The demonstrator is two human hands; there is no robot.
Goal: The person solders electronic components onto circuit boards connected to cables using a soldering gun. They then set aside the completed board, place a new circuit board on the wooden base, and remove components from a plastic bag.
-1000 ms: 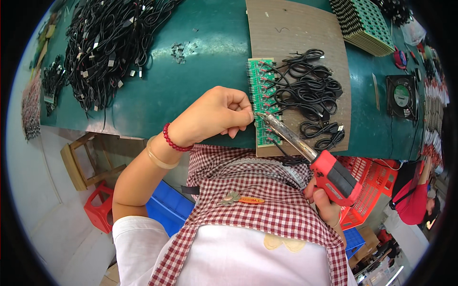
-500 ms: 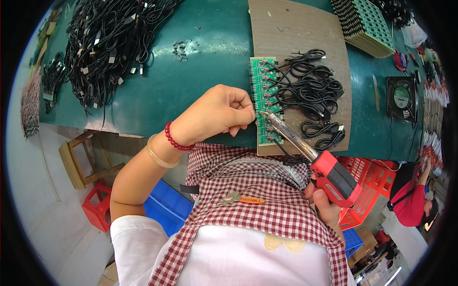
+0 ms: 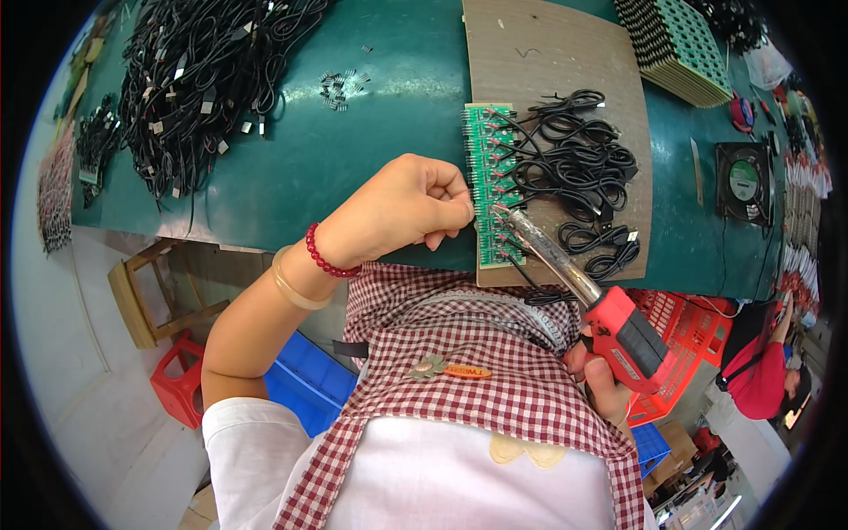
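A soldering gun (image 3: 628, 340) with a red and black body is gripped in my right hand (image 3: 602, 382). Its long metal barrel slants up and left, the tip over the lower half of a green circuit board panel (image 3: 488, 168). My left hand (image 3: 422, 205) is closed in a pinch at the panel's left edge, by a row of metal pins; whatever lies between the fingertips is hidden. Several black cables (image 3: 579, 159) run from the panel and lie coiled to its right. Panel and cables rest on a brown board (image 3: 556, 57).
On the green table (image 3: 389, 115) lie small black pin parts (image 3: 340, 88) and a large heap of black cables (image 3: 199, 84). Stacked circuit panels (image 3: 676, 53) and a black fan (image 3: 744, 184) stand at right. Below are a red crate (image 3: 707, 331) and a red stool (image 3: 179, 380). Another person (image 3: 764, 375) is far right.
The soldering gun has shifted slightly right, drawing its tip back from the pin edge toward the panel's right side. My left hand stays almost where it was.
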